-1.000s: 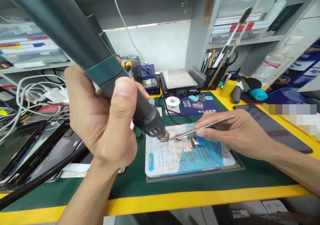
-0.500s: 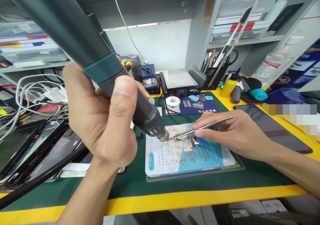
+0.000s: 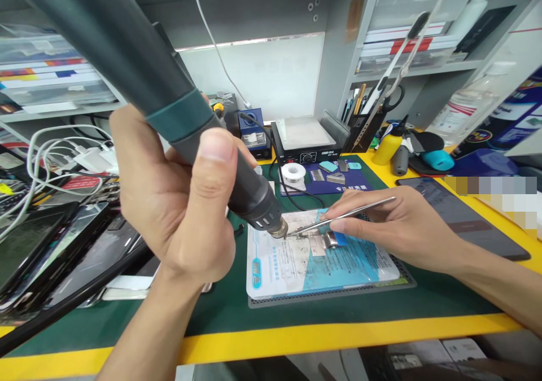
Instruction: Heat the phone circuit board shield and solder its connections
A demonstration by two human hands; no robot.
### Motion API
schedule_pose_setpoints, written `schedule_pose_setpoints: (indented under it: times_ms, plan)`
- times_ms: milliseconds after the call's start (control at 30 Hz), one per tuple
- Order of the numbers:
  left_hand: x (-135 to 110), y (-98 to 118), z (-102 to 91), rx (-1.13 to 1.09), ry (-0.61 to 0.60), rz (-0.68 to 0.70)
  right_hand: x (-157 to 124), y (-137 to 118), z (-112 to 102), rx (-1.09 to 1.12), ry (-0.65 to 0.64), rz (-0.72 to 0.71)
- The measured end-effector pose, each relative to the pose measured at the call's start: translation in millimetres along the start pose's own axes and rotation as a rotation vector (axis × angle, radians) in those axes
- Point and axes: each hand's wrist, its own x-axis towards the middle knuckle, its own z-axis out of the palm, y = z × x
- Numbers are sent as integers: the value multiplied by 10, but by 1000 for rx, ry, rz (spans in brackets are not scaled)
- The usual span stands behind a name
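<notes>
1. Part (image 3: 302, 235): just below and right of frame centre, lying on the pad (image 3: 271, 279). Too small for me to read its detail. Silver piece (image 3: 331, 239) just right of it.
2. Gun (image 3: 249, 195): slants down from upper left, nozzle (image 3: 279, 229) at the part's left end. I judge it's angled to aim there; contact I cannot tell.
3. Tweezers (image 3: 364, 207): tip beside the nozzle, shaft low. I read the slant as keeping fingers clear of the nozzle.
4. Right hand (image 3: 393, 217): right of centre, thumb and fingers pinched on the tweezers, low over the pad, probably for steadiness.
5. Left hand (image 3: 178, 200): left of centre, wrapped round the gun, thumb along the barrel, I'd guess for aim.
6. Pad sits above the green mat (image 3: 228, 319), presumably shielding it.
</notes>
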Motion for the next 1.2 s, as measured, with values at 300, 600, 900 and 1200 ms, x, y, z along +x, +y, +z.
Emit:
schedule_pose_setpoints:
  times_ms: [300,600,900,1200]
  plan:
    - [-47,70,46,77,26,-79,4,17,2,-4,7,-13]
    - [-66,153,69,163,40,-183,-9,19,-2,-10,8,-16]
    - [29,136,36,254,144,-180,-7,24,-3,1,42,5]
    - [204,-12,-190,307,263,-101,43,-11,-29,-24,123,9]
